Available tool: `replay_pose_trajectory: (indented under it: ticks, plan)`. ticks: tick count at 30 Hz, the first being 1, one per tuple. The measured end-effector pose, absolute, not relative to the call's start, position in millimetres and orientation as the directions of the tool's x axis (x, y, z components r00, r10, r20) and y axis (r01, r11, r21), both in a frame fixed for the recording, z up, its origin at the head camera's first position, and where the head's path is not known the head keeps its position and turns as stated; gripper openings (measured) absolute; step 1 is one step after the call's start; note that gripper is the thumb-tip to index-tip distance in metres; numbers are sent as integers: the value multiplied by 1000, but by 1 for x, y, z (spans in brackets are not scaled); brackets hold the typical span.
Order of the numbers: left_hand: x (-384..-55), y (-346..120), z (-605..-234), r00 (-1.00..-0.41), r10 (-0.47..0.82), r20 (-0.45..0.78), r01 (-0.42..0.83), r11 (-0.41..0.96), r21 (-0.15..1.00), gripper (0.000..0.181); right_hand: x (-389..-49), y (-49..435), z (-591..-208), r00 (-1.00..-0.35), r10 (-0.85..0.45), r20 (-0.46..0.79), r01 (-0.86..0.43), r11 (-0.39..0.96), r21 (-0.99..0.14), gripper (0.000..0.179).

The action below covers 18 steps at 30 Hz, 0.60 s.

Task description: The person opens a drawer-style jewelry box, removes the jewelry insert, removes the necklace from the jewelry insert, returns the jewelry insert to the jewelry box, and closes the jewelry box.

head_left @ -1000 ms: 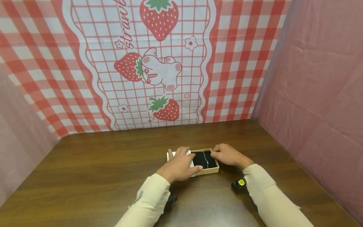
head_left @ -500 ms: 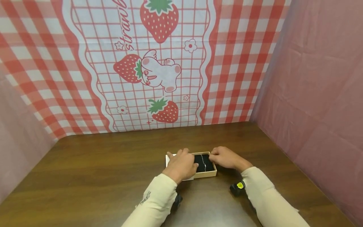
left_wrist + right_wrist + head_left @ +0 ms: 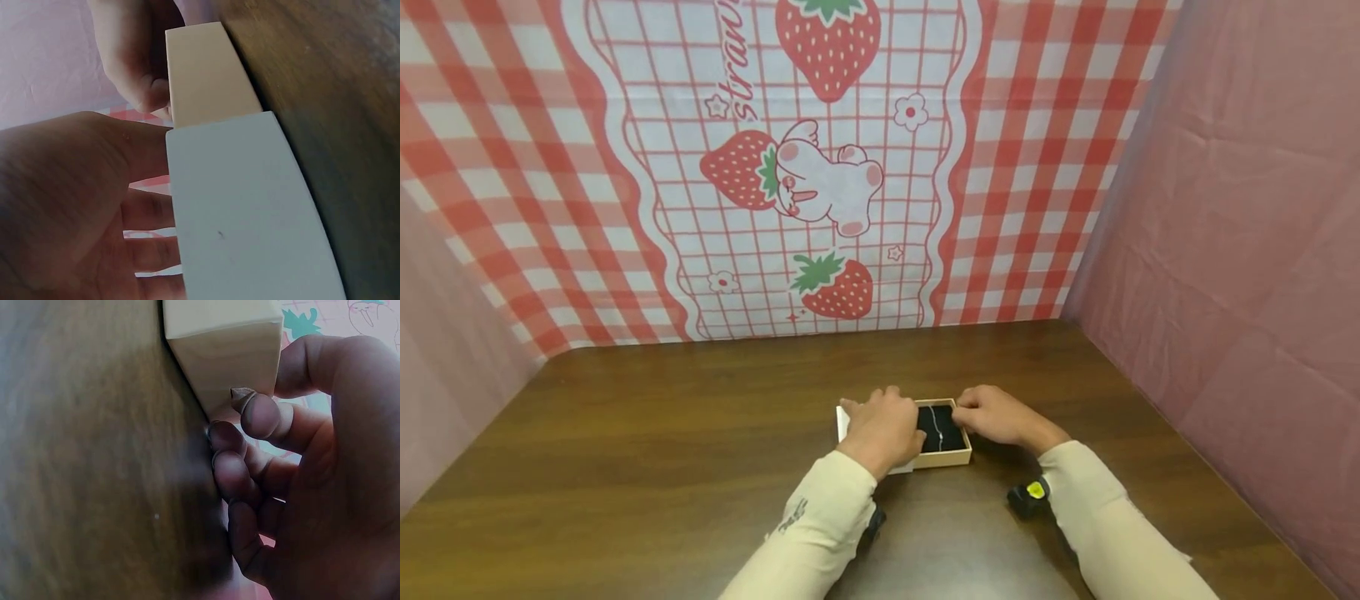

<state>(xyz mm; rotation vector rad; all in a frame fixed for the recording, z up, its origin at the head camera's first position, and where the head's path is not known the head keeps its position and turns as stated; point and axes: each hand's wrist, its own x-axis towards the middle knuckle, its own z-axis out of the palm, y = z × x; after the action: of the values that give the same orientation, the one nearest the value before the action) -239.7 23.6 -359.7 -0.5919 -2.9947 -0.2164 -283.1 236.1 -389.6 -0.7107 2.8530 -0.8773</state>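
A tan tray point(image 3: 946, 457) with a black pad point(image 3: 951, 435) sticks out to the right from a white sleeve point(image 3: 842, 422), both on the table. Across the pad lies a thin silver bracelet point(image 3: 937, 427). My left hand point(image 3: 883, 429) rests over the sleeve; in the left wrist view its extended fingers point(image 3: 153, 253) lie along the upper face, tips hidden. My right hand point(image 3: 997, 414) is at the tray's right end. In the right wrist view its thumb is at the top edge and the index finger pinches a small brown tab point(image 3: 240, 397), other fingers curled below.
The brown wooden table point(image 3: 647, 467) runs back to a red-and-white checked cloth point(image 3: 1022, 208) with strawberry prints. A pink cloth point(image 3: 1240, 250) hangs at the right, and another pale one point(image 3: 460, 367) at the left. A black wrist camera point(image 3: 1026, 500) sits below my right wrist.
My left thumb has drawn in and that hand has shifted slightly right over the sleeve. A little less of the tray shows now. My right hand stays at the tray's end.
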Motion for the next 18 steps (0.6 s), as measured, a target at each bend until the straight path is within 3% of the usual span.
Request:
replay_pose_trajectory:
  ticks: [11, 18]
  plan:
    - [-246, 32, -356, -949, 311, 46, 314, 939, 140, 35, -281, 231, -388, -884, -459, 90, -431, 723, -540, 26]
    - [-249, 36, -359, -930, 360, 80, 367, 921, 130, 30, -281, 236, -387, -896, -437, 75, -405, 738, -540, 27]
